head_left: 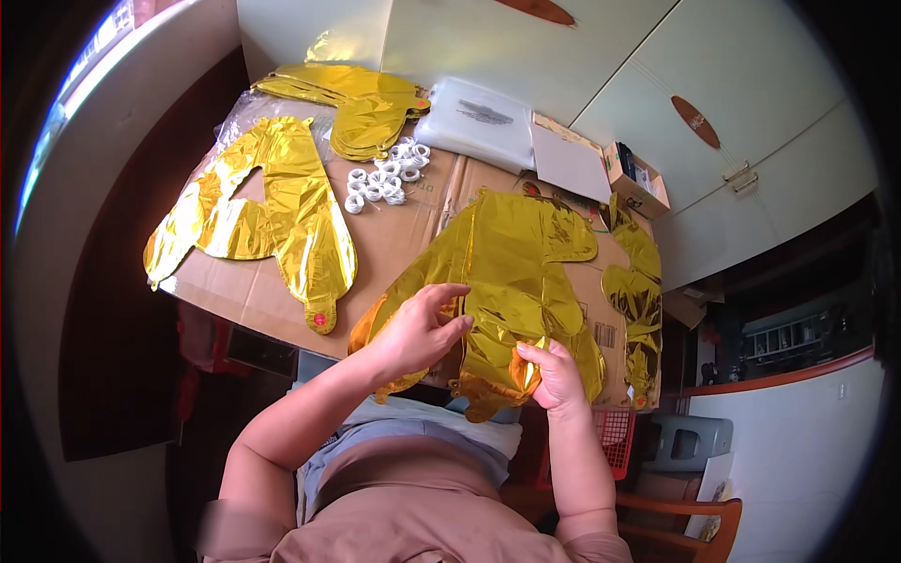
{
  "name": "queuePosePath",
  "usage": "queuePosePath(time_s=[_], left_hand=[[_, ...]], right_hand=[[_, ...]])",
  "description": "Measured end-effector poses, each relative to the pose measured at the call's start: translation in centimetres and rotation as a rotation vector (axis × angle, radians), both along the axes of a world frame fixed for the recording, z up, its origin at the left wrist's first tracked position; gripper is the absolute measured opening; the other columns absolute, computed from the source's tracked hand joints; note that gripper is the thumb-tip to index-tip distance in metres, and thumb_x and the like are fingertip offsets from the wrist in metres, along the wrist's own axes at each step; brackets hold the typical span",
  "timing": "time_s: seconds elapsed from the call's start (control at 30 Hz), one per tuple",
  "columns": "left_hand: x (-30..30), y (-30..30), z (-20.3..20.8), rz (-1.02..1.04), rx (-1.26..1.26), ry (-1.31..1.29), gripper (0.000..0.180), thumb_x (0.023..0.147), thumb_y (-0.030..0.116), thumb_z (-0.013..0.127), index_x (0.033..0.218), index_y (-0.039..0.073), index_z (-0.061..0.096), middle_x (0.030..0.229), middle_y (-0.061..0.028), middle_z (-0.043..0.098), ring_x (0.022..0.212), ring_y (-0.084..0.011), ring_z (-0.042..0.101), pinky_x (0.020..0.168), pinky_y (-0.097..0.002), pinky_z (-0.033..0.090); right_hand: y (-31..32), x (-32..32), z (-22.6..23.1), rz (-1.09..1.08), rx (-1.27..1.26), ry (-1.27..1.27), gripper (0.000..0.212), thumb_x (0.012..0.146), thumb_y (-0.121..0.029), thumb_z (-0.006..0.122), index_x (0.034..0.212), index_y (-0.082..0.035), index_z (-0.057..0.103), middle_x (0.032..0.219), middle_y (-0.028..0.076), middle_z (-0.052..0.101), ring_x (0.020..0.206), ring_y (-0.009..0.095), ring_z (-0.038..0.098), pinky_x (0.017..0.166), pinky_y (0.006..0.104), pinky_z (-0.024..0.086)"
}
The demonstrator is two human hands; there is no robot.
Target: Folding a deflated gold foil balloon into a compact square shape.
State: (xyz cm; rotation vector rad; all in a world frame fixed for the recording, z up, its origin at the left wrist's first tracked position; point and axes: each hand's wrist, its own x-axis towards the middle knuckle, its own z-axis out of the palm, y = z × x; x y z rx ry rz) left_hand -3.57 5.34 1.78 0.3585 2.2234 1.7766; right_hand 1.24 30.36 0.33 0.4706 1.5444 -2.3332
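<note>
A large flat gold foil balloon [511, 249] lies spread on the cardboard in front of me, its near edge hanging over toward my lap. My right hand [556, 373] pinches a crumpled fold near that edge between thumb and fingers. Over the left part of the same foil, my left hand [419, 336] has its thumb and fingers apart, with nothing held. Another gold foil balloon [291, 202], shaped like a numeral or letter with a red dot on its tab, lies flat at the left. At the right edge, more gold foil [634, 296] lies in a narrow, wrinkled strip.
Stacked gold foil balloons [371, 108] lie at the far left, beside small white ribbon rolls [385, 176]. Behind are a pack of clear plastic bags [479, 122], a grey card [570, 161] and a small open box [641, 183]. Cardboard [244, 291] covers the table. Cabinets [507, 47] rise behind.
</note>
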Motion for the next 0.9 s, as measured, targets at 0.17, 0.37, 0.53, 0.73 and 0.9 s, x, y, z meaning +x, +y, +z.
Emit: queuePosePath(time_s=[0.17, 0.37, 0.53, 0.73, 0.9], left_hand=[[0.7, -0.3, -0.1, 0.043, -0.018, 0.143, 0.042, 0.094, 0.017, 0.068, 0.130, -0.003, 0.058, 0.117, -0.0166, 0.066, 0.096, -0.0260, 0.072, 0.081, -0.0349, 0.058], [1.4, -4.1, 0.9, 0.244, -0.318, 0.355, 0.034, 0.090, 0.016, 0.071, 0.119, -0.001, 0.064, 0.118, -0.0179, 0.064, 0.100, -0.0323, 0.068, 0.085, -0.0385, 0.056], [2.3, -5.1, -1.0, 0.238, -0.395, 0.558, 0.036, 0.084, 0.014, 0.074, 0.117, 0.002, 0.065, 0.118, -0.0168, 0.064, 0.106, -0.0364, 0.063, 0.093, -0.0422, 0.051], [2.6, -4.9, -1.3, 0.234, -0.406, 0.586, 0.036, 0.082, 0.014, 0.075, 0.115, 0.002, 0.065, 0.119, -0.0173, 0.064, 0.105, -0.0369, 0.063, 0.093, -0.0429, 0.051], [2.7, -4.6, -1.2, 0.236, -0.422, 0.624, 0.037, 0.082, 0.014, 0.076, 0.115, 0.002, 0.065, 0.119, -0.0176, 0.064, 0.108, -0.0375, 0.062, 0.094, -0.0439, 0.050]], right_hand=[[-0.3, 0.0, -0.1, 0.001, -0.042, -0.008, 0.015, 0.092, -0.007, 0.066, 0.107, -0.002, 0.068, 0.093, 0.004, 0.070, 0.079, 0.012, 0.067, 0.071, 0.0268, 0.055], [-0.1, 0.5, 0.6, 0.028, -0.039, -0.002, 0.019, 0.094, -0.007, 0.065, 0.111, -0.001, 0.067, 0.097, 0.003, 0.070, 0.083, 0.012, 0.066, 0.075, 0.0265, 0.054], [1.0, 0.3, -1.7, 0.065, -0.053, 0.008, 0.012, 0.093, -0.007, 0.066, 0.103, 0.000, 0.068, 0.094, 0.004, 0.071, 0.082, 0.012, 0.066, 0.077, 0.0275, 0.053], [1.2, -0.1, -2.3, 0.107, -0.003, -0.008, 0.011, 0.093, -0.006, 0.066, 0.102, 0.000, 0.067, 0.093, 0.004, 0.070, 0.079, 0.012, 0.066, 0.075, 0.0281, 0.053], [0.4, -0.4, -1.4, 0.115, 0.050, -0.030, 0.009, 0.092, -0.007, 0.068, 0.099, -0.001, 0.067, 0.089, 0.003, 0.068, 0.076, 0.012, 0.064, 0.073, 0.0280, 0.051]])
